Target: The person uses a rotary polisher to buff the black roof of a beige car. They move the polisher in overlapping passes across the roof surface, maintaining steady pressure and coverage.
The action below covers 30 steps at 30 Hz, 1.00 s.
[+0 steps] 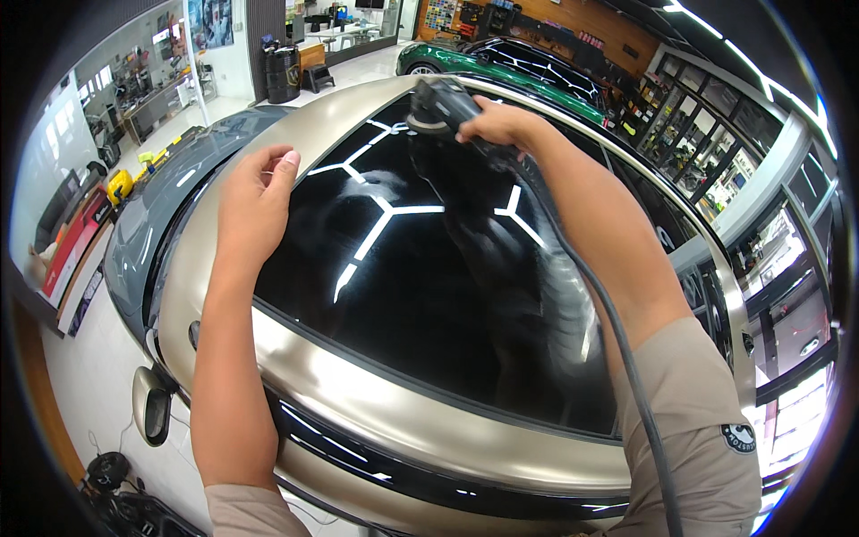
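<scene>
A black electric polisher (438,112) rests with its round pad on the far part of the car's glossy black roof panel (358,295). My right hand (497,125) is wrapped round its body, arm stretched forward. Its dark power cord (617,331) runs back along my right arm. Hazy swirl smears (559,313) mark the panel's right side, and white lamp lines reflect in it. My left hand (264,179) hovers over the panel's left edge, fingers loosely curled and apart from the thumb, with nothing visible in it.
The car's satin beige body (358,376) frames the panel, with a wing mirror (154,407) at lower left. A grey car (157,224) stands close on the left, a green car (510,76) beyond. Black drums (282,72) stand at the back; dark equipment (125,501) lies at lower left.
</scene>
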{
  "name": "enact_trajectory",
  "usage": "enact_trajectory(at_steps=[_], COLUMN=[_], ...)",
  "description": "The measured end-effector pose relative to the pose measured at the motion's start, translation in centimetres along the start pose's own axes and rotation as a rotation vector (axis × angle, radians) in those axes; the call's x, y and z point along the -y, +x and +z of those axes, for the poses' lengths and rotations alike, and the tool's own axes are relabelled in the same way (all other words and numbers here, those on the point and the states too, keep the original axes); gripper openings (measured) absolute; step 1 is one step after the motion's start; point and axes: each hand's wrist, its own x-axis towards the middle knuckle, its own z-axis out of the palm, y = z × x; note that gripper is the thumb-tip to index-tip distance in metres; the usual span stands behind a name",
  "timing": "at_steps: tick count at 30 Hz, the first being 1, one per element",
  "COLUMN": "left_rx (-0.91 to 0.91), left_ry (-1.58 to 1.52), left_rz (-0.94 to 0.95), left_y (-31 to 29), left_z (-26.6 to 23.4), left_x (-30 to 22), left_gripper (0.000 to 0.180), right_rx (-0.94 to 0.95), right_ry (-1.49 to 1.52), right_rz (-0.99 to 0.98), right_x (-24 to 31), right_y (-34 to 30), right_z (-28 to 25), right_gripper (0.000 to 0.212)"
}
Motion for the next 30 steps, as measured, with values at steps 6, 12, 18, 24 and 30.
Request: enact_trajectory(at_steps=[6, 12, 18, 24, 30], left_rx=[0.041, -0.010, 0.038, 0.037, 0.066], left_ry=[-0.044, -0.089, -0.059, 0.031, 0.051], left_rz=[0.007, 0.020, -0.043, -0.059, -0.100], left_y=[-1.6, -1.8, -0.9, -0.5, -0.3], left_z=[-1.3, -1.5, -2.4, -1.4, -0.4], left_x=[-2.1, -1.3, 1.4, 3.1, 3.8], left_gripper=[0.037, 0.032, 0.037, 0.030, 0.030], right_rx=[0.038, 0.019, 0.026, -0.019, -0.104], right_ry=[-0.034, -0.081, 0.049, 0.118, 0.119], right_rz=[-0.098, -0.022, 0.054, 0.120, 0.232], right_x=[5.4, 3.6, -2.5, -12.1, -20.5], right_y=[3.9, 4.5, 0.3, -5.0, -11.4], right_z=[1.9, 0.9, -1.2, -5.8, -9.3], right_gripper=[0.088, 0.091, 0.108, 0.107, 0.112])
